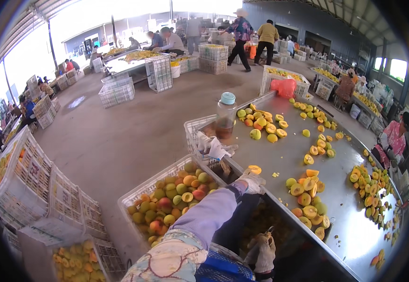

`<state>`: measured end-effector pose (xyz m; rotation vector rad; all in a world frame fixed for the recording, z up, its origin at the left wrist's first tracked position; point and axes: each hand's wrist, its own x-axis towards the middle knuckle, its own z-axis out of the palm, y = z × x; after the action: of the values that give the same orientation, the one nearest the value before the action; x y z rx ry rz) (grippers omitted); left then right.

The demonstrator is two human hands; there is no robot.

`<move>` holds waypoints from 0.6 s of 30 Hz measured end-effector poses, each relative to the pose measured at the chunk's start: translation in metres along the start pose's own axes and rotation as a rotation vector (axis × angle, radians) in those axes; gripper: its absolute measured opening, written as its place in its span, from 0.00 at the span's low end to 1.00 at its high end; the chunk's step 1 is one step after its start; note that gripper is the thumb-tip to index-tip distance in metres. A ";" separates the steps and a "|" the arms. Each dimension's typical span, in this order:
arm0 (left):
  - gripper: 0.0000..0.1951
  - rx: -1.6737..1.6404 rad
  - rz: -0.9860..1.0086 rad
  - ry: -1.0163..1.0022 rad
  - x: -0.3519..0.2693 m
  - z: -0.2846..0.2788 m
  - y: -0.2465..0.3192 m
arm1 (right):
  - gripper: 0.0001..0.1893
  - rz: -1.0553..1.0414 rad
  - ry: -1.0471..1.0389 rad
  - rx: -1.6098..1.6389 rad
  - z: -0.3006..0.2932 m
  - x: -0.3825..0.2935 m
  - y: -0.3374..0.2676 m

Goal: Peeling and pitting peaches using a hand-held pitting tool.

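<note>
My left hand [255, 182], in a white knit glove, reaches out to the rim of a steel-topped table [267, 158]. A halved yellow peach [254, 169] lies on the steel just beyond it. Its fingers point away from me, so I cannot see whether they hold anything. Lower down, below the table's edge, my gloved right hand [261, 248] is closed around a small tool with a curved metal tip [270, 229]. Under my left forearm stands a white plastic crate [128, 201] of whole peaches [171, 192]. A heap of halved peaches [308, 197] sits right of my left hand.
A jar with a blue lid [226, 116] and a crumpled white glove [218, 148] stand at the table's left corner. More halves [373, 190] lie along the far side. Stacked crates [49, 197] rise at left. A person in pink [394, 135] sits at right.
</note>
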<state>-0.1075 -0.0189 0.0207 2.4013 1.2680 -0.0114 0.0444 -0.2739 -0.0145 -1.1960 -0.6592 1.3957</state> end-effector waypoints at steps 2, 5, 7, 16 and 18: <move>0.27 0.003 -0.015 -0.024 0.000 -0.003 0.002 | 0.13 0.031 -0.002 -0.008 0.003 -0.002 -0.005; 0.27 0.017 -0.028 -0.053 0.001 -0.005 0.003 | 0.16 0.020 -0.025 0.015 -0.002 -0.002 -0.003; 0.27 0.027 -0.036 -0.061 0.002 -0.005 0.004 | 0.16 -0.003 -0.045 0.013 -0.009 0.001 0.002; 0.27 0.053 -0.063 -0.042 0.001 -0.002 0.006 | 0.15 0.038 -0.031 0.042 -0.003 -0.010 -0.010; 0.29 0.072 -0.080 -0.048 -0.004 -0.005 0.011 | 0.15 0.034 -0.038 0.035 -0.004 -0.012 -0.011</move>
<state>-0.1020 -0.0256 0.0299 2.3938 1.3622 -0.1394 0.0503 -0.2837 -0.0022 -1.1609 -0.6412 1.4563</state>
